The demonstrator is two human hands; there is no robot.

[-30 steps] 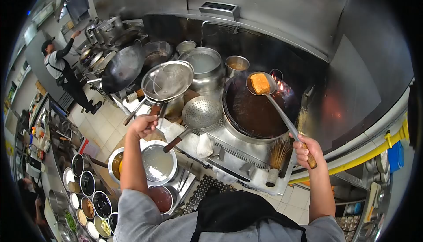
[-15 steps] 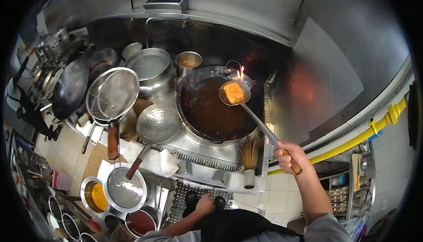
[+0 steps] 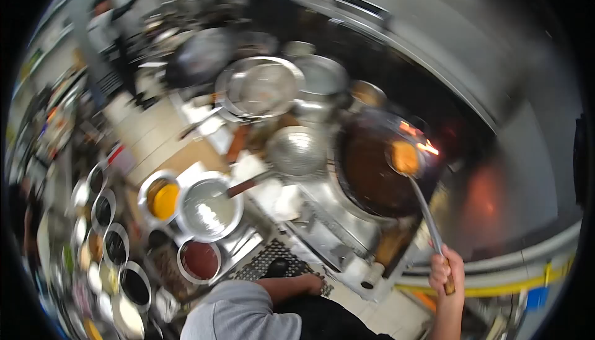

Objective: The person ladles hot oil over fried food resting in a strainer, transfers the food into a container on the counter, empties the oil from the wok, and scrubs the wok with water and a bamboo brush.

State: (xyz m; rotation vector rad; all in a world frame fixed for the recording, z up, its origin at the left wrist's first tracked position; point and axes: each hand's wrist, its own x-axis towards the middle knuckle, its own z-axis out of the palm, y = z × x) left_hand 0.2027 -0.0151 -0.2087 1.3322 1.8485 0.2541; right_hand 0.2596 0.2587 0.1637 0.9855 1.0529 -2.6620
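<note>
My right hand (image 3: 447,270) is wrapped round the wooden handle end of a long metal ladle (image 3: 429,216). In the ladle's bowl, over the right side of a large wok (image 3: 372,176) of dark liquid, rests an orange-golden block (image 3: 406,157). Flames (image 3: 418,137) show at the wok's far right rim. My left hand (image 3: 315,284) hangs low near my body, above the black mat; its fingers are blurred and I cannot make out how they are held. A bamboo brush (image 3: 381,256) lies at the stove's front edge.
Left of the wok are a perforated skimmer (image 3: 297,151), a mesh strainer (image 3: 268,87) and a pot (image 3: 322,75). Nearer me stand bowls of yellow liquid (image 3: 164,200), clear liquid (image 3: 209,209) and red sauce (image 3: 200,259). A person (image 3: 111,43) stands at the far left.
The view has swung left, so the stove appears tilted and further right, and the image is blurred. My right hand still holds the ladle with the orange block over the wok.
</note>
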